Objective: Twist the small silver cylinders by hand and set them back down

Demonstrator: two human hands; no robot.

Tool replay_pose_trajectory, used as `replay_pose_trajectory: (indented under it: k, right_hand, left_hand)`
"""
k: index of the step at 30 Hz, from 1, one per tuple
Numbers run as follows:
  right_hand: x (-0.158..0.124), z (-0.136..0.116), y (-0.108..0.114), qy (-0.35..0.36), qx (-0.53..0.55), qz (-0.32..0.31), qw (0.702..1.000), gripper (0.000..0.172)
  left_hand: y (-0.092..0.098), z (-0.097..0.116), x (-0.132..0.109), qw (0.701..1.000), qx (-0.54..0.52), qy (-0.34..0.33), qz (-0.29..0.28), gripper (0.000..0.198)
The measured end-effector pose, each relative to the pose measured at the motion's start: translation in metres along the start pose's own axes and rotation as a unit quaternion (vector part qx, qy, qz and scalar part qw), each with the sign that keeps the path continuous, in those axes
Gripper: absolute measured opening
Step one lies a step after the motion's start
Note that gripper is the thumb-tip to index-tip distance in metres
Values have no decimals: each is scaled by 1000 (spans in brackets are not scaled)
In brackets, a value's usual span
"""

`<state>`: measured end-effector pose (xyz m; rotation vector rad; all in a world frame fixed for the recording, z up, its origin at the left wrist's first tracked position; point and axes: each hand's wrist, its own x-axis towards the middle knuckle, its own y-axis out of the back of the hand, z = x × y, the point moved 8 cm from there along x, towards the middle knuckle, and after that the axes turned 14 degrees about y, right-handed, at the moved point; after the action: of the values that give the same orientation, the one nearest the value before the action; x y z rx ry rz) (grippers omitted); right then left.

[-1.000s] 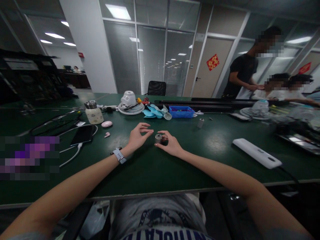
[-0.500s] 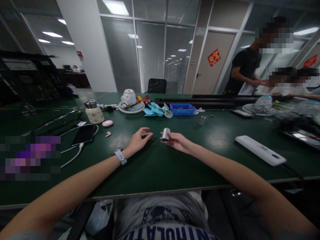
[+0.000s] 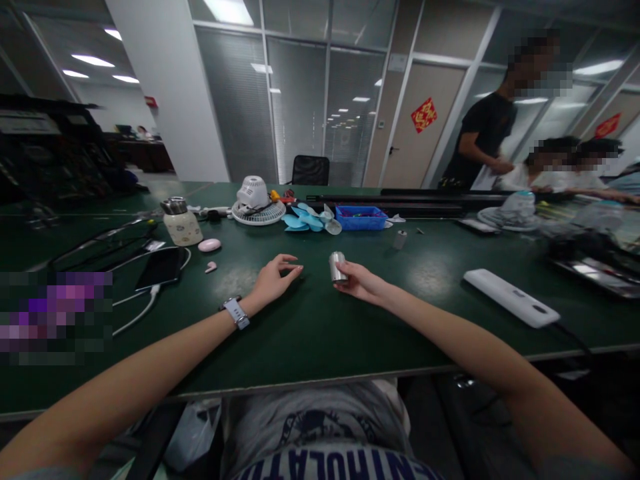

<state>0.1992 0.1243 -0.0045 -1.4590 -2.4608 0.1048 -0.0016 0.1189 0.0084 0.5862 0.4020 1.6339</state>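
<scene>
My right hand [image 3: 363,283] grips a small silver metal cylinder [image 3: 337,268] between thumb and fingers, just above the green table. The cylinder stands nearly upright with a slight tilt. To its left, my left hand [image 3: 277,280] rests with fingers loosely apart and nothing between them; a watch [image 3: 236,313] is on that wrist. A similar silver cylinder [image 3: 400,240] stands on the table farther back, right of my right hand.
Behind the hands are a white fan head [image 3: 253,200], light-blue fan blades [image 3: 306,219] and a blue bin [image 3: 361,219]. A floral bottle [image 3: 183,227], a pink case [image 3: 209,245] and a phone [image 3: 161,268] lie left; a white power strip [image 3: 510,297] lies right. People are at the far right.
My right hand has moved a little right with the metal cylinder, widening the gap to my left hand. The cylinder's tilt has changed slightly. The view has shifted a little.
</scene>
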Motion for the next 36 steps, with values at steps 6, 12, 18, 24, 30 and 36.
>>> replay_pose_trajectory:
  k: [6, 12, 18, 24, 30, 36]
  right_hand:
    - [4, -61, 19, 260, -323, 66, 908, 47]
    - [-9, -122, 167, 250, -475, 406, 740, 52]
    - [-43, -123, 264, 114, -554, 476, 674, 38]
    - [-31, -95, 288, 65, -578, 428, 692, 32]
    - [-30, -97, 288, 47, -595, 432, 677, 58]
    - [-3, -116, 134, 285, -662, 259, 643, 52]
  left_hand:
    - [0, 2, -1, 1000, 7, 0, -2, 44]
    - [0, 1, -1, 1000, 18, 3, -6, 46]
    - [0, 0, 1, 1000, 19, 12, -11, 48]
    - [1, 3, -2, 999, 24, 24, -6, 45]
    - [3, 0, 1, 999, 12, 39, 6, 40]
    - [11, -6, 3, 995, -20, 70, 64, 39]
